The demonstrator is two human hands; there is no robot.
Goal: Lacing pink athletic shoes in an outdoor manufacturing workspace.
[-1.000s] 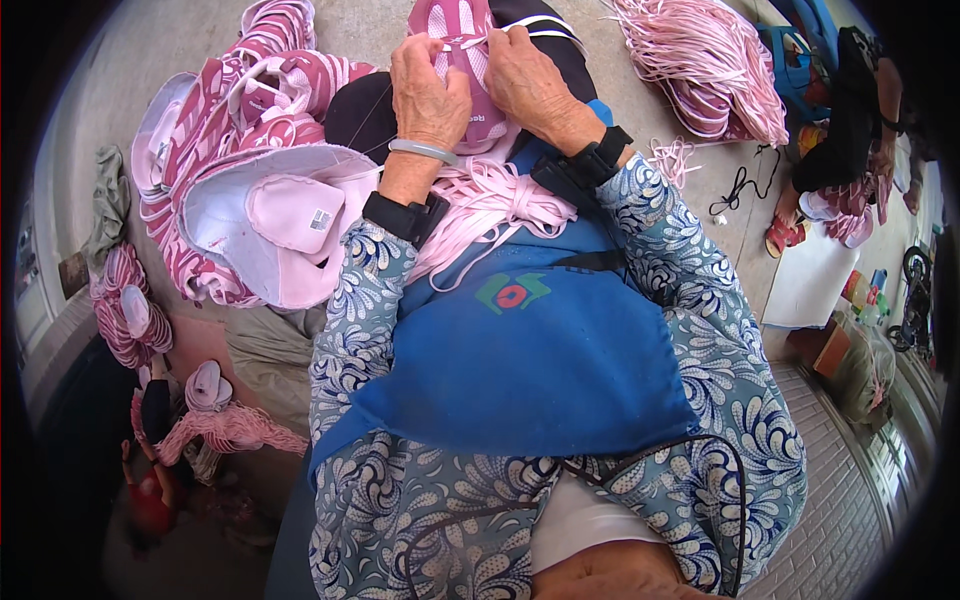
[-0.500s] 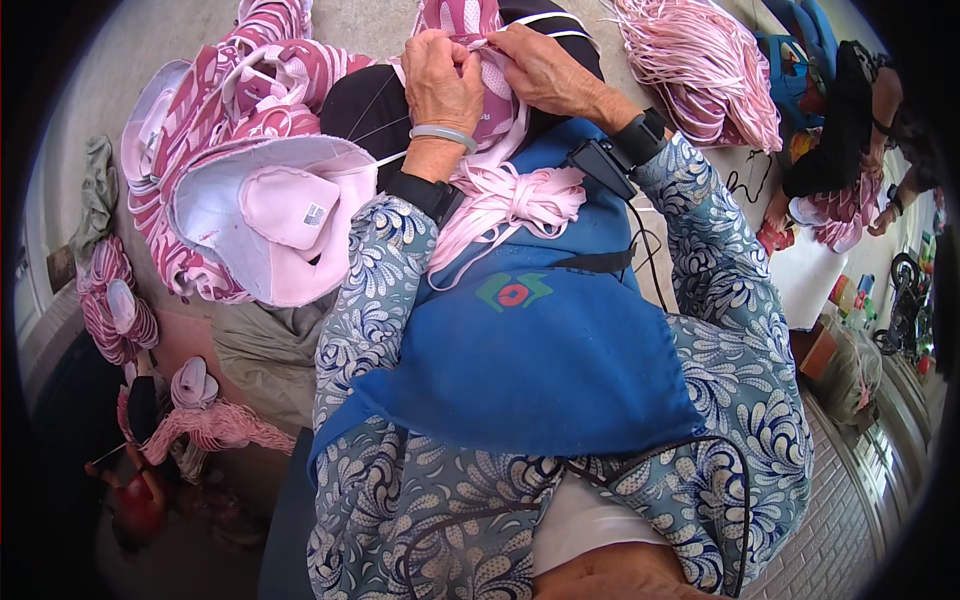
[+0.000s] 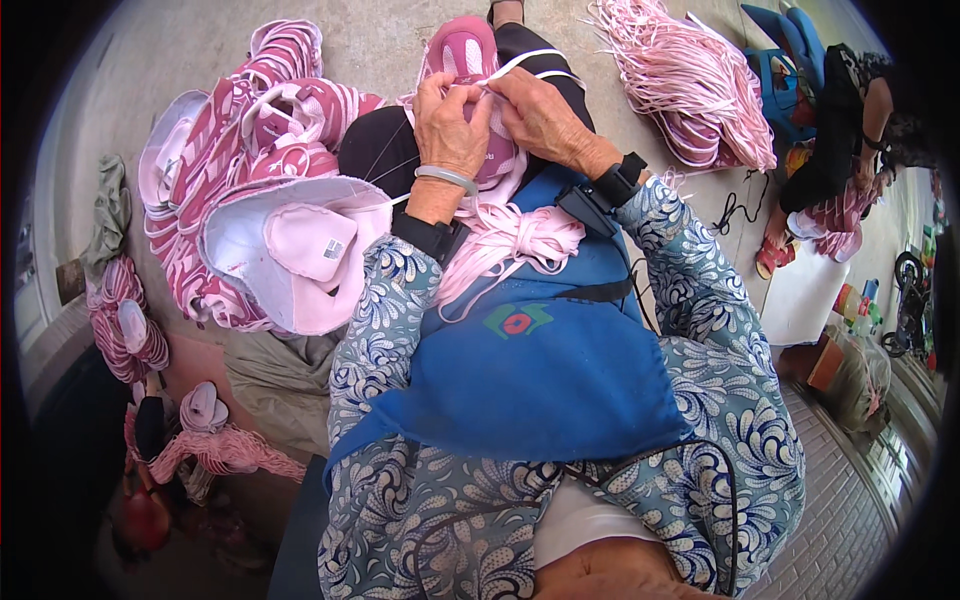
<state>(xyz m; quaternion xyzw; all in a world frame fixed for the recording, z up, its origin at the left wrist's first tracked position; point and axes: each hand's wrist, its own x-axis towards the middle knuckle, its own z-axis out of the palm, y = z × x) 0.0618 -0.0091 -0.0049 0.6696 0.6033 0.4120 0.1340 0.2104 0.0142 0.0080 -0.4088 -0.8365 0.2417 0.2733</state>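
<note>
The concrete floor (image 3: 375,45) bears a lace-trailed heap of pink uppers (image 3: 690,85) and a black cord (image 3: 737,212); the blue-aproned lap (image 3: 585,265) carries one pink shoe upper (image 3: 463,48) and a pink lace bundle (image 3: 527,238)

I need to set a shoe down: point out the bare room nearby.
Floor shows ahead, between the shoe pile and the lap shoe, and as a narrow strip between the right leg and the lace heap. The apron is bare too, below the lace bundle. Crowded: the left side, where the shoe pile spreads.

Place: makeshift shoe workshop, grey floor (image 3: 365,50)
Signs: piled pink uppers (image 3: 190,215), bundled laces (image 3: 530,235), another person (image 3: 832,150) among uppers
</note>
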